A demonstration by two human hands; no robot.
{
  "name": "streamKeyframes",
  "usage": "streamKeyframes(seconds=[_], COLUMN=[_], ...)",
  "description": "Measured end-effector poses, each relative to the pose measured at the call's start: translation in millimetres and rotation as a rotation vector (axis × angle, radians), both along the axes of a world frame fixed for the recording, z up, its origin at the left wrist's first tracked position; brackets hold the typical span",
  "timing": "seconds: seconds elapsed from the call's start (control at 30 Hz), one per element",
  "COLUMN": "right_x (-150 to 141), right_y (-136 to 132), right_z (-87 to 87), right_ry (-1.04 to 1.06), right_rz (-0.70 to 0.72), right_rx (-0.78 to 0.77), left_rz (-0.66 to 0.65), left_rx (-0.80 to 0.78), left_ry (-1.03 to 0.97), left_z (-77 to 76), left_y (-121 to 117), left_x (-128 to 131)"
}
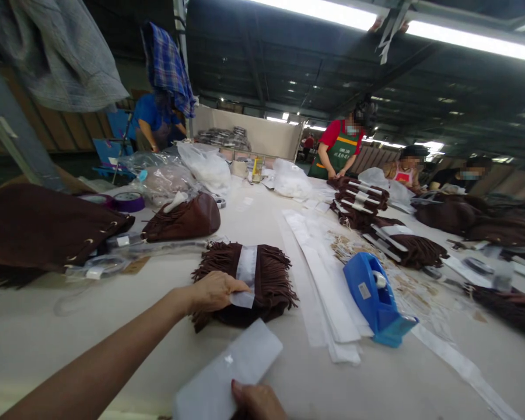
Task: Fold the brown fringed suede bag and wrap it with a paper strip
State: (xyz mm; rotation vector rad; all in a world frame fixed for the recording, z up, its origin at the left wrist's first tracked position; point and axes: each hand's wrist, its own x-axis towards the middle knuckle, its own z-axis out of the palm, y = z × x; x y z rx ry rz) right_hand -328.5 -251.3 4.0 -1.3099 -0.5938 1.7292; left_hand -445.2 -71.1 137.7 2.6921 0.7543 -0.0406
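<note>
A dark brown fringed bag (271,271) lies on the table in front of me, with a white paper strip (247,262) running over its middle. My left hand (216,290) is closed at the bag's near left side, its thumb pressing the loose end of that strip. At the bottom edge, my right hand (260,402) pinches a folded white sheet (227,370), thumb on top; its other fingers are mostly hidden. A small shiny piece, perhaps clear tape, shows on the sheet.
A blue tape dispenser (371,297) stands to the right, beside long white paper strips (315,274). Wrapped fringed bags (361,201) are stacked beyond it. Brown bags (48,227) and purple tape rolls (129,202) lie left. Co-workers (339,149) stand across the table.
</note>
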Motion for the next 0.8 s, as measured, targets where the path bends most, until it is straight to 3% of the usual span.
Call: streamKeyframes(seconds=[0.07, 0.2, 0.27, 0.37, 0.53, 0.67, 0.8], right_x=[-16, -30, -32, -34, -35, -32, -28], right_y=[15, 39, 47, 55, 67, 78, 82], right_z=[22.8, 64.3, 73.2, 72.6, 69.0, 72.9, 74.5], right_ry=[0.159, 0.453, 0.492, 0.503, 0.461, 0.38, 0.2], right_rz=[-0.107, -0.493, -0.548, -0.596, -0.574, -0.474, -0.299], right_rx=[-0.047, -0.086, -0.065, -0.059, -0.009, 0.013, -0.102], left_rz=[-0.002, -0.002, 0.0, 0.002, -0.061, -0.167, -0.227], left_rx=[-0.019, -0.018, -0.005, 0.016, 0.16, 0.332, 0.534], left_ry=[0.015, 0.047, 0.06, 0.064, 0.043, 0.003, -0.173], left_z=[8.5, 16.2, 16.4, 14.5, 4.0, -17.7, -40.1], left_y=[0, -2, -3, -5, -11, -21, -25], left_x=[1, 3, 2, 1, 1, -4, -15])
